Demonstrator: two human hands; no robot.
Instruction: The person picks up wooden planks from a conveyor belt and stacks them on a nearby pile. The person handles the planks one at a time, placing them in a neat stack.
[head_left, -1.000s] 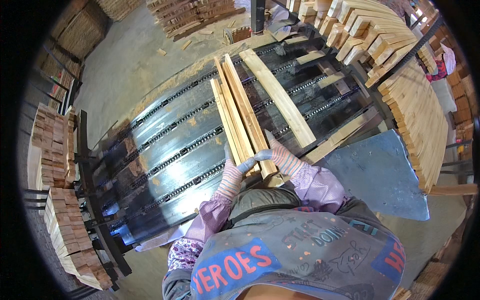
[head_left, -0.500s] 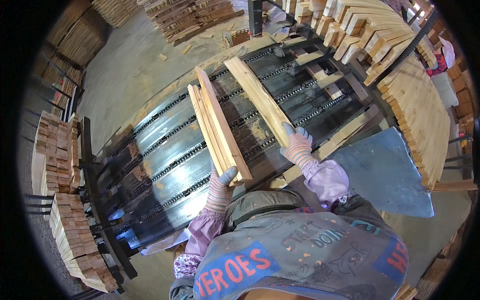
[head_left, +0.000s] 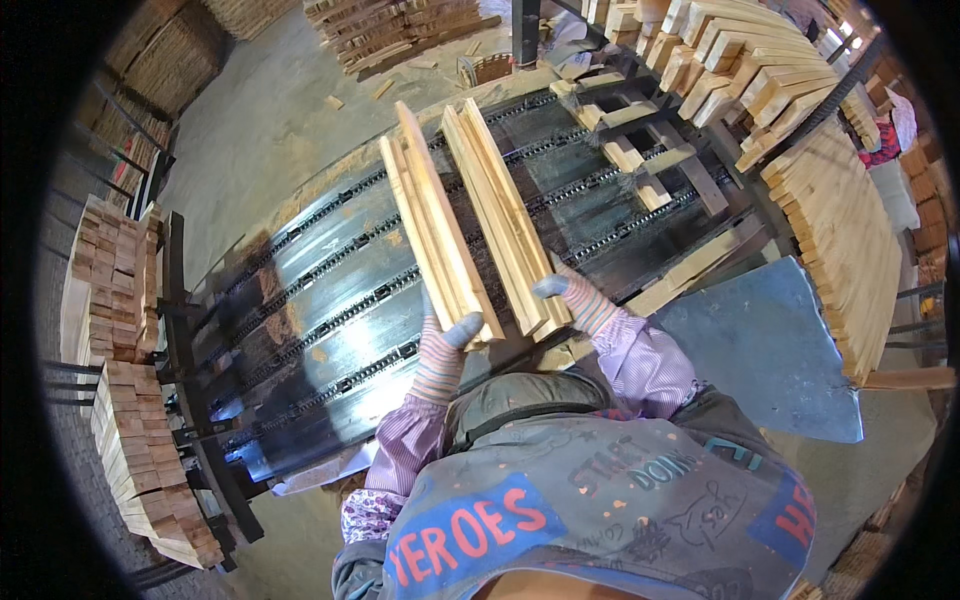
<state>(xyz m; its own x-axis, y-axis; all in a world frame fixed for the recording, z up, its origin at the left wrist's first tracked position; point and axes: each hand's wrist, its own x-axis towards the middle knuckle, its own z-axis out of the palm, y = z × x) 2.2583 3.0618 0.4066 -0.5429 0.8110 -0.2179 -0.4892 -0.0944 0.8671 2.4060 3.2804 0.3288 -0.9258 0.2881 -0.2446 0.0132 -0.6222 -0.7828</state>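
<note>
My left hand [head_left: 446, 346], in a striped glove with grey fingertips, is closed round the near end of a few long wooden boards [head_left: 432, 230] held side by side. Its thumb lies on top of them and the other fingers are mostly hidden beneath. To the right, my right hand [head_left: 582, 297] grips the near end of a second set of wooden boards [head_left: 500, 215], thumb over the top. Both sets slant away from me above the dark metal conveyor table [head_left: 335, 325], nearly parallel, with a narrow gap between them.
Chains [head_left: 372, 290] run across the conveyor table. Short wood blocks [head_left: 625, 155] lie at its far right. Stacked planks [head_left: 835, 230] stand right, beyond a grey metal sheet [head_left: 765, 345]. Timber piles [head_left: 150, 450] line the left. Another person [head_left: 890, 140] is at the far right.
My right hand has moved slightly left and nearer me; it now holds boards side by side where a single board's broad face showed. The left hand's boards have tilted a little.
</note>
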